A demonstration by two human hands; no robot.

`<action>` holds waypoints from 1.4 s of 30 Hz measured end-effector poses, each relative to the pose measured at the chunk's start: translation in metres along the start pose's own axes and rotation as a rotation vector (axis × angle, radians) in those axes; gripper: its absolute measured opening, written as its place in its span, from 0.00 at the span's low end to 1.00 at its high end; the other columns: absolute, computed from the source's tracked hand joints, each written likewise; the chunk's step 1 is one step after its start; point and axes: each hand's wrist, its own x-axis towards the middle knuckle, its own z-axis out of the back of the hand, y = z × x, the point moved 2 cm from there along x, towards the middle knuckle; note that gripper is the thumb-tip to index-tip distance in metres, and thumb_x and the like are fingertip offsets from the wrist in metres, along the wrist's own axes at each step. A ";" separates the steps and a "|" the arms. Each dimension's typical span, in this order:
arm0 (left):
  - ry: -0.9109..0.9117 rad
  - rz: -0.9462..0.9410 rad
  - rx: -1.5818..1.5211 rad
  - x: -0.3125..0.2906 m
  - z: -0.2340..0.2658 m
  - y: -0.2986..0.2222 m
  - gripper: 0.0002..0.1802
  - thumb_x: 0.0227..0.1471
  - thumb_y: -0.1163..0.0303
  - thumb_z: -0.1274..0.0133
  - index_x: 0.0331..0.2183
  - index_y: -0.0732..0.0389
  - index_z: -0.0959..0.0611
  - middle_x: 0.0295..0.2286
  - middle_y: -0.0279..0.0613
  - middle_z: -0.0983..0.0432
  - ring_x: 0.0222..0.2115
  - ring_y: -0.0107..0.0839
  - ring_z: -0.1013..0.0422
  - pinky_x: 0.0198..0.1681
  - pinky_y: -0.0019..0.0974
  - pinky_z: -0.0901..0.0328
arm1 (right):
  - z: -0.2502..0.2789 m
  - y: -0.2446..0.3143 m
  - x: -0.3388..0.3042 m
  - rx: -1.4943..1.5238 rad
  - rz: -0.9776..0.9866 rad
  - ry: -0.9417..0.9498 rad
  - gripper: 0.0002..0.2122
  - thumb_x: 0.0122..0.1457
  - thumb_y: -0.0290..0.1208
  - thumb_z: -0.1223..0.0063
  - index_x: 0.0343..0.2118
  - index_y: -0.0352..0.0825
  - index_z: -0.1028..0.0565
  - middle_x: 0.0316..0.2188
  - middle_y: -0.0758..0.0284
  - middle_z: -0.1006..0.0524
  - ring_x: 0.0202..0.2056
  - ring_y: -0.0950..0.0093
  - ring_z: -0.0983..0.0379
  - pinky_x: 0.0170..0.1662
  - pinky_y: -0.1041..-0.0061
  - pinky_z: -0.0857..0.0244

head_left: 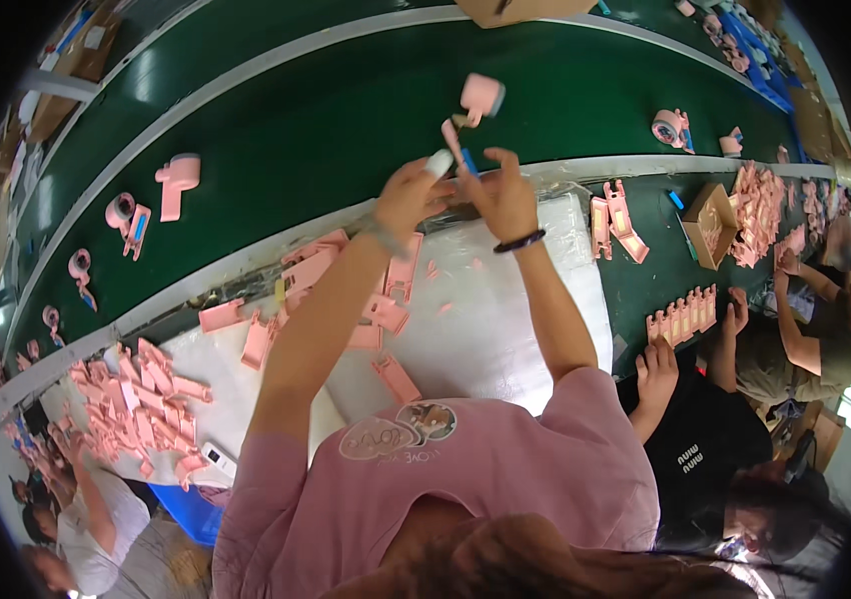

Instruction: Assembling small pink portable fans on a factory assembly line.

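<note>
Both my hands meet over the near edge of the green conveyor belt (346, 130). Between them is a pink handle-shaped plastic part (452, 142) with a blue piece (467, 162) along it. A pink rounded head (482, 95) with a grey rim, slightly blurred, extends from its far end. My left hand (414, 196) is closed at the handle's near end, with a white covering on one fingertip. My right hand (505, 205) pinches beside the blue piece, its index finger raised. The fingers partly hide the handle's lower end.
Loose pink shells (386, 311) lie on the white padded worktop (470, 299), with a larger pile (136, 404) at left. Similar pink assemblies (178, 185) rest along the belt. At right are a cardboard box (710, 225), a row of shells (682, 314) and a co-worker's hand (657, 371).
</note>
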 end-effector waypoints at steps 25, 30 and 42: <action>0.165 -0.656 1.258 -0.207 0.011 -0.080 0.24 0.54 0.71 0.50 0.53 0.63 0.32 0.38 0.47 0.28 0.39 0.39 0.29 0.44 0.36 0.36 | 0.031 0.102 -0.102 1.265 -0.161 0.884 0.10 0.61 0.27 0.54 0.38 0.26 0.24 0.33 0.64 0.22 0.35 0.79 0.26 0.42 0.77 0.34; 0.108 -0.779 1.169 -0.236 0.007 -0.074 0.40 0.39 0.73 0.39 0.56 0.61 0.35 0.41 0.48 0.29 0.43 0.43 0.31 0.47 0.37 0.37 | 0.039 0.110 -0.123 1.275 -0.096 0.942 0.10 0.58 0.29 0.47 0.33 0.24 0.24 0.25 0.59 0.22 0.29 0.71 0.24 0.37 0.73 0.30; 0.072 -0.440 0.677 -0.276 0.001 -0.028 0.15 0.57 0.72 0.57 0.46 0.62 0.26 0.28 0.38 0.27 0.24 0.26 0.31 0.27 0.30 0.34 | 0.059 0.153 -0.164 0.648 0.101 0.131 0.07 0.47 0.16 0.45 0.24 0.34 0.30 0.18 0.75 0.28 0.20 0.90 0.34 0.21 0.89 0.44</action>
